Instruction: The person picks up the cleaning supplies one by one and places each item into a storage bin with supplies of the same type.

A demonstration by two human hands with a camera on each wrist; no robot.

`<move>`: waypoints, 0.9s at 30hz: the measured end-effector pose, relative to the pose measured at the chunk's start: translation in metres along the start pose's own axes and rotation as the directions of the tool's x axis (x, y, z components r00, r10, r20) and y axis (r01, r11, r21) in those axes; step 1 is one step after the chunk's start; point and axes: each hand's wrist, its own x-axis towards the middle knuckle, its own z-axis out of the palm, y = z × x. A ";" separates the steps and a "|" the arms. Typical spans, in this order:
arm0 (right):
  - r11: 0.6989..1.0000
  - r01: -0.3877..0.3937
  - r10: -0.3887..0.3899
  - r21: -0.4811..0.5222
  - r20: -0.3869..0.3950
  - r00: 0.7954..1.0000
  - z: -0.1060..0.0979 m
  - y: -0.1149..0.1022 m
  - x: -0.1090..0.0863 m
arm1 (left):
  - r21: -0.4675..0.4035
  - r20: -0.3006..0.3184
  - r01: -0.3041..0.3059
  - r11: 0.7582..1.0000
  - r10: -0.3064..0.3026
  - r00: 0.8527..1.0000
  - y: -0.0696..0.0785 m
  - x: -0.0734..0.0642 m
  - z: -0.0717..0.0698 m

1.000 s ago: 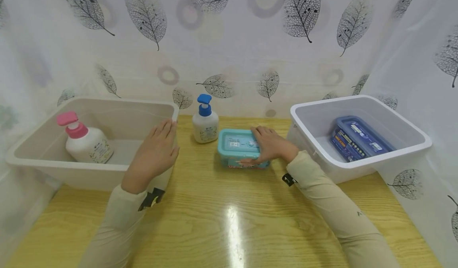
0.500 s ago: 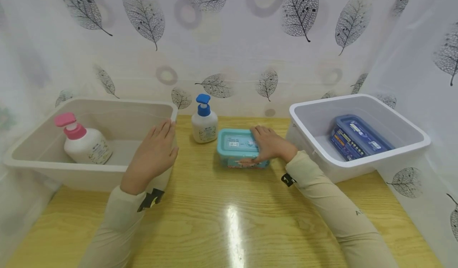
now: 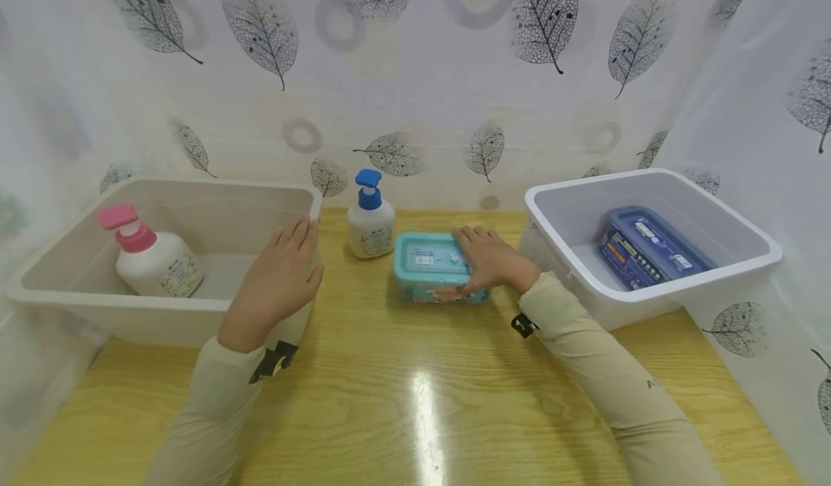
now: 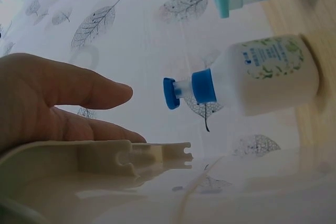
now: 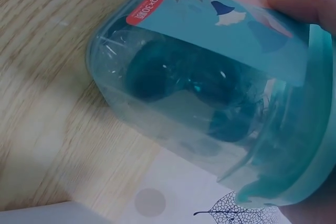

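A turquoise lidded plastic box of laundry capsules (image 3: pixel 425 262) sits on the table in the head view. My right hand (image 3: pixel 490 261) grips its right end from above, thumb on the printed front (image 5: pixel 262 19) and fingers over the far side. Round dark capsules show through the clear wall in the right wrist view. My left hand (image 3: pixel 275 284) rests on the right rim of the left white bin (image 3: pixel 162 304), its fingers extended. In the left wrist view the thumb stands apart from that rim. Between the hands, a white pump bottle with a blue top (image 3: pixel 371 226) stands upright.
Inside the left bin, a white pump bottle with a pink top (image 3: pixel 159 262) leans to one side. A second white bin (image 3: pixel 571 273) stands at the right, with a dark blue lidded box (image 3: pixel 656 248) in it. Behind hangs a leaf-print curtain (image 3: pixel 415 75).
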 end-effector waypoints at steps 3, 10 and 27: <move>1.000 0.002 -0.002 -0.001 0.003 1.000 0.000 0.001 0.000 | -0.003 -0.005 0.002 1.000 -0.002 1.000 0.000 0.000 0.000; 1.000 0.011 -0.011 -0.002 0.009 1.000 -0.005 -0.004 -0.001 | -0.011 -0.011 0.002 1.000 -0.003 1.000 0.000 0.000 0.001; 0.996 -0.083 0.081 -0.044 -0.031 0.996 0.008 -0.008 0.004 | -0.015 0.006 0.013 1.000 -0.013 1.000 0.002 0.000 -0.001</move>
